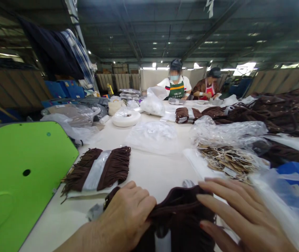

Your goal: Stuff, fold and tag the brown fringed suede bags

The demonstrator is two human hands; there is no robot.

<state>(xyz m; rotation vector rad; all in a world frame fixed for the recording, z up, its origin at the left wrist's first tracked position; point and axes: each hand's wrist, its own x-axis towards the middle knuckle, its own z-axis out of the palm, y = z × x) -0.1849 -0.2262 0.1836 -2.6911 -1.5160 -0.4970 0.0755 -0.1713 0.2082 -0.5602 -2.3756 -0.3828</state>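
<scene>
Left hand [128, 213] fingers curl, gripping the brown fringed piece [181, 217] at the table's [154, 171] near edge. Right hand [233, 213] fingers lie extended, flat on it. Bare tabletop lies ahead. A fringed bundle [99, 169] lies left; no legible writing nearby.

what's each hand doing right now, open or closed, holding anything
Left hand: fingers curled shut on the brown fringed piece.
Right hand: open, fingers spread flat, resting on the same piece.

We see bare table [154, 171] at twelve o'clock; a green board [15, 175] blocks nine, plastic bags [283, 196] crowd three.
</scene>
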